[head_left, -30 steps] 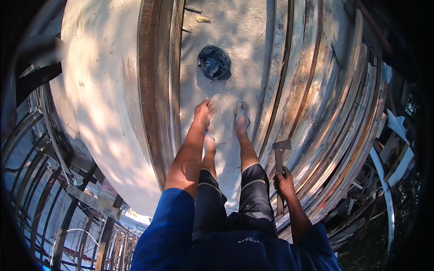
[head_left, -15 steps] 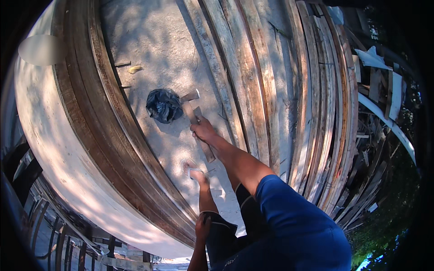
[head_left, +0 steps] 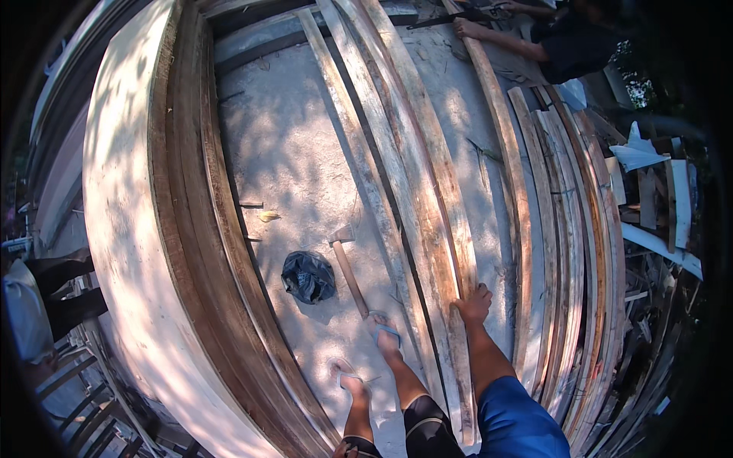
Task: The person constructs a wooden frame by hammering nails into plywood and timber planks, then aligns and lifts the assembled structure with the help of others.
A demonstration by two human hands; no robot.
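Note:
My right hand [head_left: 474,303] is at the right edge of a long wooden plank [head_left: 435,221], with its fingers curled against the wood. Only a sliver of my left hand [head_left: 345,451] shows at the lower edge, by my dark shorts; its fingers cannot be made out. A hatchet [head_left: 350,276] with a wooden handle lies on the ground ahead of my feet, its metal head pointing away from me. Beside it sits a crumpled black plastic bag [head_left: 308,278], its mouth open. Neither hand touches these two.
A thick stack of timber [head_left: 187,229] runs along the left. More long boards [head_left: 553,229] lie on the right, with scrap wood beyond. At the far right, a co-worker's hand [head_left: 469,29] rests on a narrow beam [head_left: 500,130]. Another person [head_left: 30,309] stands at the left.
My right hand has let go of the hatchet, which now lies on the ground, and has moved right onto the plank. The view has shifted; a co-worker now shows at the far right.

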